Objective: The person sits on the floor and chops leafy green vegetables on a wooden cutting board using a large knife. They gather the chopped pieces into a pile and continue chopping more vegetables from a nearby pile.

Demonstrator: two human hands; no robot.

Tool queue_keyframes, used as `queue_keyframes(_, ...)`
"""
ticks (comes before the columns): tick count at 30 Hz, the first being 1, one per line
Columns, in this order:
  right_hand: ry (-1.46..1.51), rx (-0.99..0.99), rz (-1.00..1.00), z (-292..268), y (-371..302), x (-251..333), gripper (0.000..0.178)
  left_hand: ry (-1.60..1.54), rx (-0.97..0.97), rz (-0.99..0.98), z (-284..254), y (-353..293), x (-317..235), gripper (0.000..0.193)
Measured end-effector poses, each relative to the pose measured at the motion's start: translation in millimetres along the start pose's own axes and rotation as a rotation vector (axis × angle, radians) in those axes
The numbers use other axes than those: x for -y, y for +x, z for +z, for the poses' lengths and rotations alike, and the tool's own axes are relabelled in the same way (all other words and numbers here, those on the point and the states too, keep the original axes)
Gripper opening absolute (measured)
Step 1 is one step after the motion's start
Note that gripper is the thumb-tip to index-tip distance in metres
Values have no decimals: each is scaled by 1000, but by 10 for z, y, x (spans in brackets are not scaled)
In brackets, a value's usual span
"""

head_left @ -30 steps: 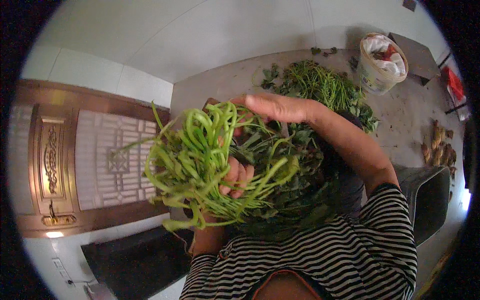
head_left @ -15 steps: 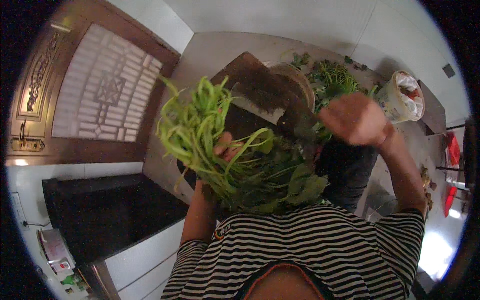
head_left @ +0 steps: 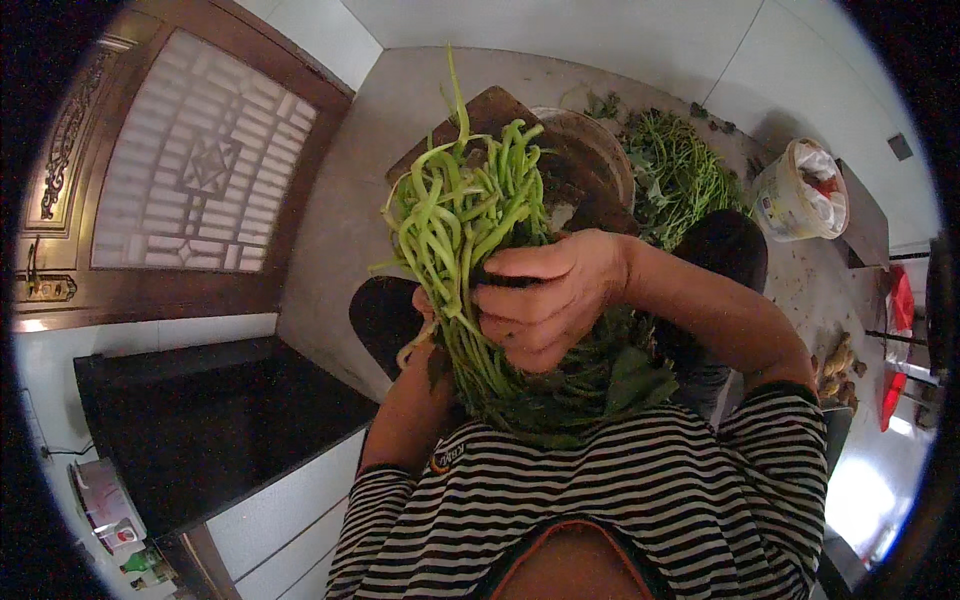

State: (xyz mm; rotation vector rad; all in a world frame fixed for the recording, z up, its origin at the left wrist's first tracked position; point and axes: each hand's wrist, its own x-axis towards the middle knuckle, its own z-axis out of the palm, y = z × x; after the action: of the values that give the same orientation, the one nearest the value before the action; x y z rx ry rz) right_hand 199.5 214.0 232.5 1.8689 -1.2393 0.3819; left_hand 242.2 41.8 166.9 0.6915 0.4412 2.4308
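A large bunch of leafy green stems (head_left: 465, 225) rises over my lap, pale bent stems upward and dark leaves against my striped shirt. Behind its left side is my left hand (head_left: 423, 303), closed round the bunch and mostly hidden by stems. From the right, my right hand (head_left: 555, 300) reaches across with its fingers curled against the middle of the bunch. Its fingertips are lost among the stems. Beyond the bunch, a brown wooden board (head_left: 500, 102) lies beside a round tub (head_left: 612, 150), whose pale rim shows.
More leafy stems (head_left: 690, 170) are heaped on the floor at the far right. Beside them stands a white bucket (head_left: 790, 205) with a plastic bag inside. A black-topped cabinet (head_left: 210, 420) is on my left, below a brown door (head_left: 300, 180). Brown lumpy things (head_left: 838, 370) lie far right.
My right hand has come down and left from above my knee onto the bunch. The stems have shifted right and stand more upright, with my left hand behind them.
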Motion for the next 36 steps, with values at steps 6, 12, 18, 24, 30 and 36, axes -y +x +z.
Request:
queue_keyframes(6,25,48,95,38,-205,27,21,1,16,-26,-93,65,-16,71)
queue_keyframes(12,-5,181,181,-162,-235,115,28,-9,67,-83,-163,130,39,76)
queue_keyframes(18,-63,239,365,-644,-328,359,35,-56,165,-121,-183,51,145,81)
queue_keyframes(24,298,-208,1575,-863,-257,244,30,-43,51,-154,-143,38,199,87)
queue_keyframes(30,621,-58,1624,-704,-270,318,14,-43,-47,-195,-44,70,283,87)
queue_keyframes(36,-16,115,1209,-635,-359,282,12,-65,-55,-172,-25,80,314,84)
